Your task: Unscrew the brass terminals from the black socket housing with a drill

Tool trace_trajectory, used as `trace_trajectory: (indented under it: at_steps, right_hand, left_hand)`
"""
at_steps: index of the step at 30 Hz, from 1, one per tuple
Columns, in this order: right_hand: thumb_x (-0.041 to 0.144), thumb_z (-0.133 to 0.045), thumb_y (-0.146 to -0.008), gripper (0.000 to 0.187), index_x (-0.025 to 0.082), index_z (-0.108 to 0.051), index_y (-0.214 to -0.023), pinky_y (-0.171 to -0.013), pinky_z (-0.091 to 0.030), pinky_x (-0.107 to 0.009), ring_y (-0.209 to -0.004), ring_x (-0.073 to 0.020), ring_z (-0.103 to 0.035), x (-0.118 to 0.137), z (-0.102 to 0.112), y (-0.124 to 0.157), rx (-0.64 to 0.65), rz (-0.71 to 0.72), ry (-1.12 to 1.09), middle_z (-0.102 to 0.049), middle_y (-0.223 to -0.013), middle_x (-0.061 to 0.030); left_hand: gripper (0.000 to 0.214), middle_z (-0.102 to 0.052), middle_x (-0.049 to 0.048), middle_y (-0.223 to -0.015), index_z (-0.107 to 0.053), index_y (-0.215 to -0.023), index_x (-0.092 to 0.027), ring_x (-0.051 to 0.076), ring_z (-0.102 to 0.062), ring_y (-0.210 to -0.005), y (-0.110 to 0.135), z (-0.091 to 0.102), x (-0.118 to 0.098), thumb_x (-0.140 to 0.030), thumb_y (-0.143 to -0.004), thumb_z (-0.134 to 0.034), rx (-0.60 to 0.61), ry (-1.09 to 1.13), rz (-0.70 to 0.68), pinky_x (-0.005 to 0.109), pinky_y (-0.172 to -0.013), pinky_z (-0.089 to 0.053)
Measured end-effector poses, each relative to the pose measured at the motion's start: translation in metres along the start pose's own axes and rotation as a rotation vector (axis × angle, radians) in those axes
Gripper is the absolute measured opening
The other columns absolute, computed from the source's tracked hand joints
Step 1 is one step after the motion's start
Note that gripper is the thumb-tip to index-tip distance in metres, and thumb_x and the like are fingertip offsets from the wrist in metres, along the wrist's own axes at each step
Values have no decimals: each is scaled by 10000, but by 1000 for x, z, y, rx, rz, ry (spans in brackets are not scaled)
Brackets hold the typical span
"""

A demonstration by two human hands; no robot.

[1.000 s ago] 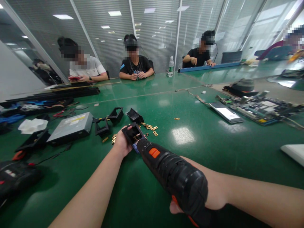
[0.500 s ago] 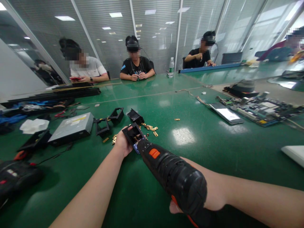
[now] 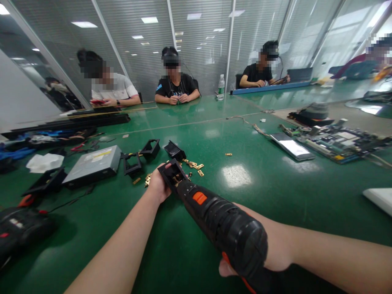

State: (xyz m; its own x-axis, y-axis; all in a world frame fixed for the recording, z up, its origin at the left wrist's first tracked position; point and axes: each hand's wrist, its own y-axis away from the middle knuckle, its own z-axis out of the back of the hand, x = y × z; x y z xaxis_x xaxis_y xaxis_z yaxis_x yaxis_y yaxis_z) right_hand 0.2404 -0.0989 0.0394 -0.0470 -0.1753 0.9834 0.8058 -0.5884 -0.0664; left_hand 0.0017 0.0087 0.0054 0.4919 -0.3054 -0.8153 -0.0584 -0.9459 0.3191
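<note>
1. Now showing just black casing at the drill's (image 3: 220,220) nose, where a blue patch appeared half a second ago.
2. Across the green table (image 3: 171,245), with a co-worker's hand (image 3: 260,83) lowered near a blue bar (image 3: 275,87) after being raised.
3. Reaching forward from lower left, with the left hand (image 3: 157,187) closed around the side of a black frame (image 3: 167,174), fingers partly hidden; near scattered brass pieces (image 3: 192,164).
4. Coming in from the right edge, with the right hand (image 3: 274,247) wrapped around the drill, largely hidden behind it; as before, nose at the frame's near side, contact impossible to tell.
</note>
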Motion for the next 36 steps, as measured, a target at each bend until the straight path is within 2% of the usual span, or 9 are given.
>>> trace_trajectory:
  at_steps: [2,6,10,13,17,22,25,32,36]
  right_hand:
    - [207,-808,-637,280,142,-664,-868,-674,-508,-269,-685,-139,-547,2,1,0,5,-5,-19,-579,-729,19]
    - [238,-814,-636,445,147,-670,-1048,-682,-512,-285,-689,-149,-557,7,3,-1,-9,8,-53,-613,-782,-4]
    - [213,-760,-690,257,135,-707,-929,-728,-512,-304,-687,-148,-555,9,2,-1,10,19,-17,-614,-740,-7]
    - [183,-753,-680,237,138,-707,-908,-693,-511,-283,-689,-143,-554,8,1,-1,-5,3,-36,-613,-738,-2]
    - [169,-761,-663,133,135,-700,-776,-666,-505,-269,-651,-129,-532,3,2,0,6,19,-55,-568,-669,20]
    - [226,-822,-627,501,145,-678,-1100,-704,-512,-289,-708,-156,-571,1,3,-1,-2,-20,-34,-635,-761,-4]
    - [227,-806,-655,574,158,-630,-1197,-677,-513,-278,-694,-153,-582,6,3,-1,-11,-9,-49,-645,-796,-11]
    - [271,-800,-670,438,163,-673,-1076,-696,-513,-286,-691,-160,-585,10,3,-1,2,-12,-33,-626,-741,5]
    - [217,-767,-693,247,147,-680,-913,-695,-512,-282,-696,-151,-567,2,2,1,11,11,55,-613,-746,1]
  left_hand:
    - [302,-659,120,-670,-637,-758,-137,305,-673,-652,0,1,0,-347,-819,-430,-8,2,2,444,-579,-549]
    - [287,-664,122,-686,-641,-776,-135,311,-679,-685,0,2,0,-336,-815,-440,-38,21,12,444,-587,-550]
    - [285,-662,120,-682,-641,-786,-136,312,-680,-687,-1,2,0,-336,-815,-440,-40,17,16,439,-583,-546]
    - [287,-659,110,-676,-639,-781,-140,300,-679,-661,-2,2,1,-342,-817,-439,-30,16,5,440,-612,-547]
    - [286,-661,107,-677,-639,-772,-140,294,-676,-643,-1,2,1,-339,-818,-438,-14,8,-10,445,-623,-547]
    - [270,-658,105,-664,-641,-762,-138,291,-674,-637,2,0,0,-327,-812,-454,-16,-11,-12,431,-607,-545]
    - [281,-656,107,-660,-640,-761,-143,297,-672,-639,1,0,0,-337,-813,-443,-13,-4,3,436,-593,-544]
    - [294,-664,108,-676,-642,-775,-146,298,-676,-659,0,1,0,-340,-823,-426,-41,12,8,432,-588,-545]
    - [282,-663,112,-670,-641,-770,-142,301,-674,-655,0,0,0,-339,-811,-444,-28,9,10,437,-583,-546]
